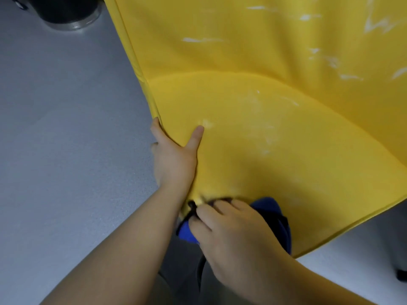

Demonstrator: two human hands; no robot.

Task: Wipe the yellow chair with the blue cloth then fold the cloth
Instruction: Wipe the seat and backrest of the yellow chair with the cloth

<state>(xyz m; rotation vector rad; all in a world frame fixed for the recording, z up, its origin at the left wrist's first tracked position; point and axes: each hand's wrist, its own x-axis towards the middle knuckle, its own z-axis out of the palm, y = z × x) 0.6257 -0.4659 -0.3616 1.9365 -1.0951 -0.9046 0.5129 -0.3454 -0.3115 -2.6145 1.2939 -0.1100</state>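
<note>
The yellow chair fills the upper right, its seat and backrest marked with white smears. My left hand grips the seat's left front edge, thumb on top and fingers curled under the rim. At the seat's front edge my right hand presses down on the bunched blue cloth, fingers bent over it. Most of the cloth is hidden under that hand; blue shows to the left and right of it.
Grey floor spreads to the left. A black round base with a metal rim stands at the top left. A dark chair foot shows at the right edge. My legs are below the seat's front.
</note>
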